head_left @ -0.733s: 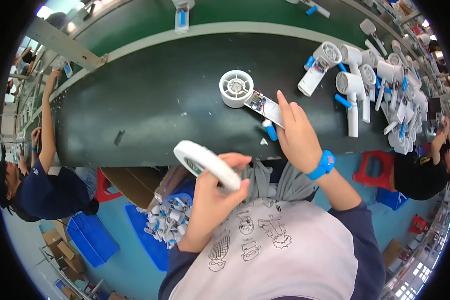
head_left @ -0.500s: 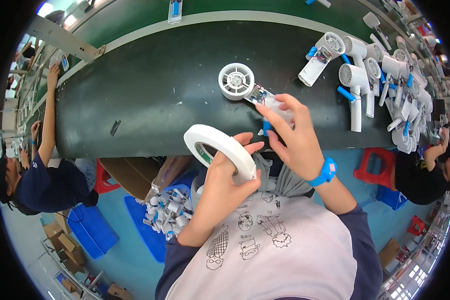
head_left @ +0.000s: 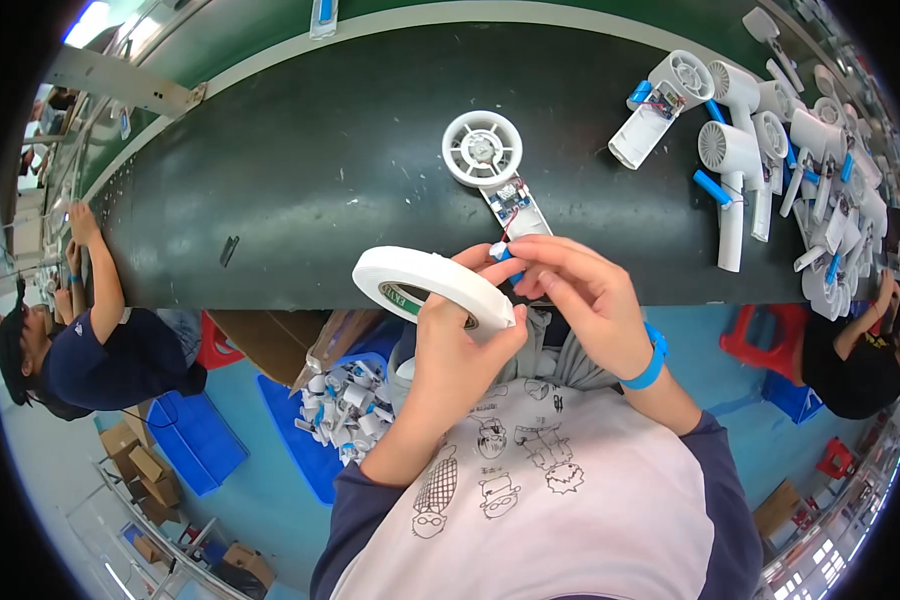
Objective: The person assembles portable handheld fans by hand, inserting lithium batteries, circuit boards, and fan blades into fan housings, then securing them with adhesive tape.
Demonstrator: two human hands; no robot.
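Note:
A roll of white tape (head_left: 415,270) hangs around the fingers of my left hand (head_left: 455,350), whose thumb presses on its edge. In front of me on the dark bench lies a white handheld fan (head_left: 482,150), its handle open on a small circuit board (head_left: 511,197) with red wires. My right hand (head_left: 595,305) pinches a blue cylindrical battery (head_left: 516,278) near the handle's lower end. The left fingertips meet the battery too, beside a small white piece (head_left: 499,250) at its end. My fingers hide most of the battery and the handle's tip.
Another opened fan (head_left: 645,125) lies to the right, beside a heap of white fans with blue batteries (head_left: 820,180). A small dark strip (head_left: 229,252) rests on the bench at left. Below stands a blue bin of white parts (head_left: 315,465). Co-workers sit on both sides.
My right hand has moved down from the handle and closed on the battery. The left fingertips have come up to it. The fan's handle has swung to point more towards me.

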